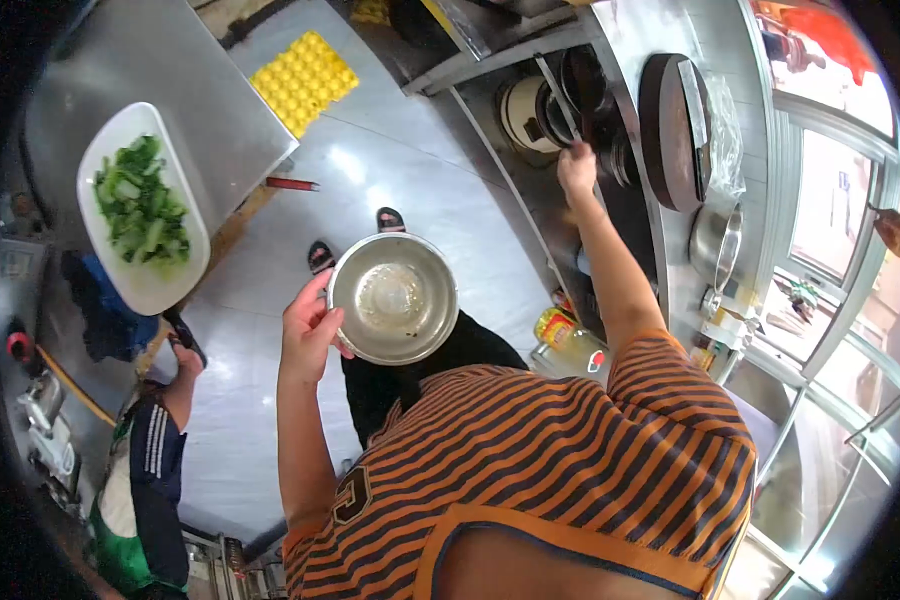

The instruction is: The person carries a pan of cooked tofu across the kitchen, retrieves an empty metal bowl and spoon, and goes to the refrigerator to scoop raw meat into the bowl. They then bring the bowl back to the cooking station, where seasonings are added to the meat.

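Observation:
My left hand point(313, 328) grips the rim of a round stainless steel bowl point(395, 300), thumb at the edge and fingers around the side. Some wet residue shows on the bowl's inner bottom. Stretched out to the right, my right hand point(577, 172) is at the lower shelf of a steel counter, its fingers closed at the end of a long thin metal piece point(556, 95). Whether that is a utensil's handle I cannot tell. Just beyond it are a cream-coloured round pot point(526, 118) and dark pans point(584, 78).
A white dish of chopped greens point(142, 205) stands on the left steel table point(140, 60). Yellow egg trays point(305, 80) lie beyond it. A round chopping board point(670, 130) with a cleaver rests on the right counter. An oil bottle point(570, 340) is below; another person point(150, 490) is at lower left.

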{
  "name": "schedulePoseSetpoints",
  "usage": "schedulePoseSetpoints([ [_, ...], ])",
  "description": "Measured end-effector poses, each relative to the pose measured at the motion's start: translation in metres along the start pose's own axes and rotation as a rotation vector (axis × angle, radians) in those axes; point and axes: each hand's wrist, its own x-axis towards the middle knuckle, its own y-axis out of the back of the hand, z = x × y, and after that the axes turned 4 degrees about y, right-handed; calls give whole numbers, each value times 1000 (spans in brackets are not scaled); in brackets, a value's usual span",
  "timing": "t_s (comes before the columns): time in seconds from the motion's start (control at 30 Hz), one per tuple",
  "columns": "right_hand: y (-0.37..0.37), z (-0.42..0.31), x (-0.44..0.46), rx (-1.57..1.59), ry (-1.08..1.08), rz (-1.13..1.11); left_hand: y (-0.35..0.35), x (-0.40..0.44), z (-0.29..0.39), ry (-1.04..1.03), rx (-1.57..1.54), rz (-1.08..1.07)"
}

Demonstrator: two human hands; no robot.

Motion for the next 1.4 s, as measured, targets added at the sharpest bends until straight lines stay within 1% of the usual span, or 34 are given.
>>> schedulePoseSetpoints([
  [0.07, -4, 29, 28, -155, -86, -34, -6, 4, -15, 38, 15, -19],
  [0.13, -12, 49, 52, -174, -88, -41, -18, 9, -27, 49, 2, 20],
  [0.17, -6, 39, 56, -186, -162, -101, -22, 10, -34, 60, -4, 25],
  [0.2, -13, 43, 65, -128, -97, -69, -26, 13, -39, 61, 11, 23],
  [0.27, -17, 37, 80, 59, -103, -76, -30, 17, -50, 64, 19, 24],
  [0.3, -20, 32, 89, 61, -94, -79, -32, 19, -56, 91, -9, 30],
  [0.33, -23, 27, 97, 16, -90, -33, -35, 21, -60, 116, -35, 35],
  [0.37, -25, 25, 104, -30, -90, 15, -37, 23, -63, 112, -36, 38],
  [0.4, -25, 23, 115, -26, -86, 17, -39, 26, -66, 94, -34, 31],
  [0.47, -27, 21, 141, -182, -306, -18, -44, 33, -70, 70, -33, 27],
  [0.5, -33, 39, 155, -198, -142, -48, -48, 35, -70, 65, -11, 69],
  [0.53, -45, 53, 168, -195, -137, -49, -50, 39, -71, 63, 12, 111],
  [0.6, -62, 60, 180, -232, 7, 103, -51, 46, -74, 80, -1, 107],
  [0.63, -60, 67, 186, -322, -16, -7, -53, 47, -75, 100, -12, 98],
  [0.67, -49, 57, 184, -314, -28, -13, -56, 46, -75, 105, 2, 101],
  [0.73, -27, 36, 172, -243, -308, -170, -65, 43, -72, 100, -161, 111],
  [0.8, -8, 20, 148, -59, -423, -101, -70, 42, -62, 81, -82, 77],
  [0.83, -8, 31, 141, -156, -240, -46, -76, 40, -53, 55, -53, 79],
  [0.87, -25, 58, 133, 22, -186, 151, -83, 37, -45, 33, -24, 78],
  [0.9, -34, 74, 119, 237, -337, 127, -88, 37, -36, 63, 24, 87],
  [0.93, -27, 82, 93, 651, -149, 43, -94, 33, -27, 60, 58, 76],
  [0.97, 13, 46, 55, 879, -392, -79, -100, 30, -17, 37, 69, 80],
  [1.0, 46, 25, 25, 1029, -485, -153, -104, 28, -6, 8, 88, 79],
  [1.03, 61, 29, 2, 1098, -493, -226, -107, 28, -1, -49, 159, 5],
  [1.07, 89, 21, -25, 1150, -492, -257, -109, 27, 5, -56, 217, -31],
  [1.13, 121, 35, -72, 1152, -490, -291, -121, 28, 11, -75, 157, -75],
  [1.17, 141, 35, -102, 1149, -481, -269, -124, 29, 13, -43, 118, -98],
  [1.2, 161, 38, -130, 1145, -482, -241, -130, 28, 15, -26, 172, -166],
  [1.27, 199, 53, -189, 1108, -534, -174, -142, 29, 17, 5, 218, -227],
  [1.33, 231, 68, -250, 1062, -643, -19, -156, 30, 13, 47, 294, -385],
  [1.4, 254, 79, -310, 1070, -748, 128, -168, 27, 7, 82, 363, -435],
])
